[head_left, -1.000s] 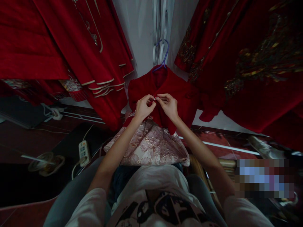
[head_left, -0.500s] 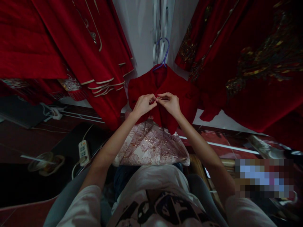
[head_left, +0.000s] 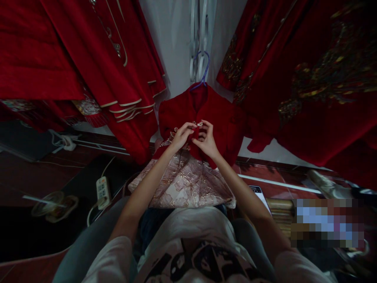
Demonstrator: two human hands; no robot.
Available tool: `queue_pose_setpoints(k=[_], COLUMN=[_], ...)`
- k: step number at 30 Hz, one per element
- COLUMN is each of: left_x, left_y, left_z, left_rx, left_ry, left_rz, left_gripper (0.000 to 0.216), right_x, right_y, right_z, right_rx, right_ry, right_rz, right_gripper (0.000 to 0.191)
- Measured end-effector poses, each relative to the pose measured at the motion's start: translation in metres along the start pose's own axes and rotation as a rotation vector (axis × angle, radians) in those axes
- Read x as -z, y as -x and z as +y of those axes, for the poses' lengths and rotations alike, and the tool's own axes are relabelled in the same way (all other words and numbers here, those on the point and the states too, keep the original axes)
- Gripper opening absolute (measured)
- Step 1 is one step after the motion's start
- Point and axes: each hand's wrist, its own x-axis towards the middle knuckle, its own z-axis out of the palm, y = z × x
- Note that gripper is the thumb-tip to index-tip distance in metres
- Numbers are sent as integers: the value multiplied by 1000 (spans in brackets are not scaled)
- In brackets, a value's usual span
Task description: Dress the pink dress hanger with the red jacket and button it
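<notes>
A small red jacket (head_left: 219, 112) with a pale pink brocade skirt (head_left: 182, 182) hangs on a purple hanger (head_left: 203, 72) in front of me. Both hands meet at the jacket's front opening, mid-chest. My left hand (head_left: 181, 137) pinches the left front edge, where a beaded trim (head_left: 171, 135) shows. Fingers of my right hand (head_left: 206, 139) are curled round the right front edge beside a small beaded fastening (head_left: 198, 124). The two sets of fingertips touch each other.
Long red embroidered robes hang at the left (head_left: 88, 67) and right (head_left: 309, 86). A white power strip (head_left: 101, 188) with cables and a clear cup with a straw (head_left: 53, 202) lie on the dark floor at the left. A white wall (head_left: 176, 43) is behind.
Both hands have slipped a little lower on the jacket front and turned more upright. The beaded trim on the left front edge now shows.
</notes>
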Motion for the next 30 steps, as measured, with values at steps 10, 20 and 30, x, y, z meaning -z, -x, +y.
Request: queue_pose_setpoints(k=[10, 20, 30], left_x=[-21, -3, 8], left_y=[45, 67, 63], left_z=[-24, -35, -38], left_rx=[331, 309, 361], left_ry=[304, 276, 379], left_rz=[-45, 450, 457], left_gripper=[53, 40, 36], right_x=[14, 1, -42], right_y=[23, 36, 19], right_z=[-2, -2, 12], right_rx=[-276, 68, 31], right_ry=[-360, 165, 148], right_rz=[0, 146, 32], right_gripper=[39, 18, 23])
